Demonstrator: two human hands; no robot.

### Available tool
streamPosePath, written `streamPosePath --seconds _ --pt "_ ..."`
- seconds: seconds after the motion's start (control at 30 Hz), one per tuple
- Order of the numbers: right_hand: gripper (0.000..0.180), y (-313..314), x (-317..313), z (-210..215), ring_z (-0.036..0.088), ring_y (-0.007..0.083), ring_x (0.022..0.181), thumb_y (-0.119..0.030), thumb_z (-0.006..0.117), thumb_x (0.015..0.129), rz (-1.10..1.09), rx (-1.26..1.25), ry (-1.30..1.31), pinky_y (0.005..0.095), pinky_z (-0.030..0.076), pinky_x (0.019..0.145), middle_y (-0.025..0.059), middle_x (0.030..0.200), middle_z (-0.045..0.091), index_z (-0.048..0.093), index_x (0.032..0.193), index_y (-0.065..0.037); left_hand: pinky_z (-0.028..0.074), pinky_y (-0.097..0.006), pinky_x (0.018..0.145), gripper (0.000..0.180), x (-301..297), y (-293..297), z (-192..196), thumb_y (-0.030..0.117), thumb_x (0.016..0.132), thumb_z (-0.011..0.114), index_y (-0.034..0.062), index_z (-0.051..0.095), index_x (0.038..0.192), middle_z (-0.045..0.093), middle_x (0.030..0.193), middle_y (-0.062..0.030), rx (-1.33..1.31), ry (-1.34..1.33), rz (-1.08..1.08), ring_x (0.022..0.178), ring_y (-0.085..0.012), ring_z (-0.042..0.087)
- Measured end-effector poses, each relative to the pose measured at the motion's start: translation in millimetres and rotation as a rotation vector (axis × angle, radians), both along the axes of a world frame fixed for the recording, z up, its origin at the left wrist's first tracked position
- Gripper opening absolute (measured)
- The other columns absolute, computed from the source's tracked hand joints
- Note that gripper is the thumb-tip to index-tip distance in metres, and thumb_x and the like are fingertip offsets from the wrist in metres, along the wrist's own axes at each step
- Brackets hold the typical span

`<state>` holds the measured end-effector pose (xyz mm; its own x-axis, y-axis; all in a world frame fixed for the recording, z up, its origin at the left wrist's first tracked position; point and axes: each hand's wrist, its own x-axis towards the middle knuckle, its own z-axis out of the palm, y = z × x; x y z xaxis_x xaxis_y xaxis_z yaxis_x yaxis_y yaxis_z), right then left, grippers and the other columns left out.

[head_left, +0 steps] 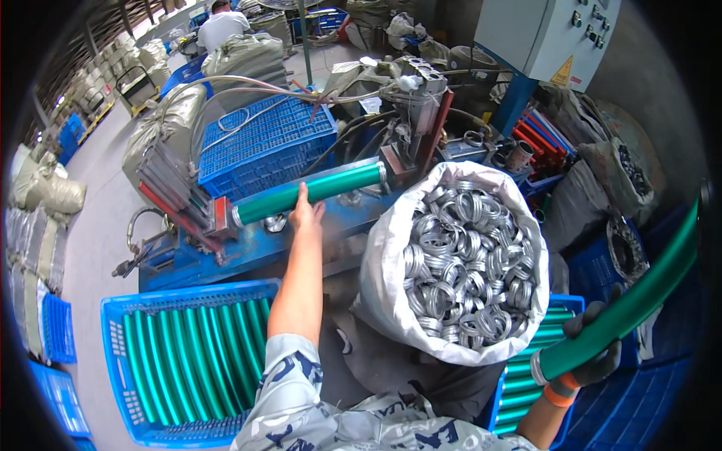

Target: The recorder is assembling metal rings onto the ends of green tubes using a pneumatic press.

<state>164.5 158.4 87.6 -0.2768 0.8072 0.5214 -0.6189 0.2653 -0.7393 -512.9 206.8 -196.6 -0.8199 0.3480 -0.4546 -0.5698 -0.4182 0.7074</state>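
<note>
A green metal tube (274,201) lies level between the two end fixtures of a bench machine, with a silver ring at each end. My bare left hand (306,216) is closed on its near side around the middle, some fingers partly hidden. At the far right, my right hand (594,342), in a dark glove with an orange cuff, grips a second green tube (639,308). This one is tilted up to the right, with a silver ring (537,368) on its lower end. Between my hands stands a white sack (380,286) filled with loose silver metal rings (470,259).
A blue crate (113,301) of green tubes sits at lower left; another crate (575,302) of tubes is partly under the sack's right side. The blue machine bench (180,274) spans ahead, with hoses above it. A grey control box (519,34) stands upper right. A person (222,28) sits far back.
</note>
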Motion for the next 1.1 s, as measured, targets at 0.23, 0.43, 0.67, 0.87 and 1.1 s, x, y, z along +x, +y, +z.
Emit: streamPosePath --seconds 0.23,0.43,0.67,0.87,1.1 --pt "0.099 -9 -6 -12 0.068 0.0268 0.083 -0.047 0.061 0.11 -0.118 -0.117 -0.036 0.0402 0.06 0.076 0.0192 0.115 0.065 0.019 0.185 0.002 0.068 -0.059 0.104 0.089 -10 -5 1 0.057 0.101 0.091 -0.0069 0.062 0.156 0.077 0.144 -0.0268 -0.124 0.034 -0.143 0.12 -0.0472 0.083" --pt "0.097 -31 36 -30 0.075 0.028 0.092 -0.042 0.064 0.112 -0.254 -0.25 -0.046 0.0394 0.064 0.081 0.019 0.122 0.071 0.019 0.186 0.001 0.068 -0.06 0.103 0.094 -3 -15 15 0.057 0.103 0.09 -0.0074 0.056 0.162 0.072 0.15 -0.0325 -0.123 0.074 -0.159 0.121 -0.0476 0.083" --pt "0.063 -99 270 -111 0.077 0.0262 0.107 -0.031 0.078 0.11 -0.975 -0.235 -0.375 0.0415 0.065 0.094 0.0173 0.141 0.076 0.058 0.162 -0.001 0.065 -0.059 0.105 0.089 19 9 -9 0.061 0.105 0.086 -0.003 0.059 0.16 0.075 0.145 -0.0331 -0.139 0.028 -0.269 0.123 -0.046 0.082" --pt "0.061 -156 309 -201 0.074 0.0242 0.12 -0.026 0.085 0.106 -1.388 -0.596 -0.917 0.0391 0.059 0.102 0.0146 0.137 0.079 0.066 0.16 -0.003 0.05 -0.062 0.123 0.069 -164 -52 -19 0.053 0.113 0.074 0.0015 0.062 0.158 0.064 0.164 -0.0243 -0.281 0.952 -0.626 0.147 -0.0458 0.062" --pt "0.09 -303 435 -299 0.071 0.0395 0.143 -0.042 0.071 0.113 -1.652 -1.005 -0.803 0.0476 0.055 0.118 0.0297 0.159 0.071 0.035 0.182 0.003 0.058 -0.053 0.12 0.074 -61 -13 -32 0.043 0.11 0.082 0.0033 0.054 0.167 0.067 0.159 -0.0269 -0.008 0.15 -0.362 0.136 -0.0362 0.076"
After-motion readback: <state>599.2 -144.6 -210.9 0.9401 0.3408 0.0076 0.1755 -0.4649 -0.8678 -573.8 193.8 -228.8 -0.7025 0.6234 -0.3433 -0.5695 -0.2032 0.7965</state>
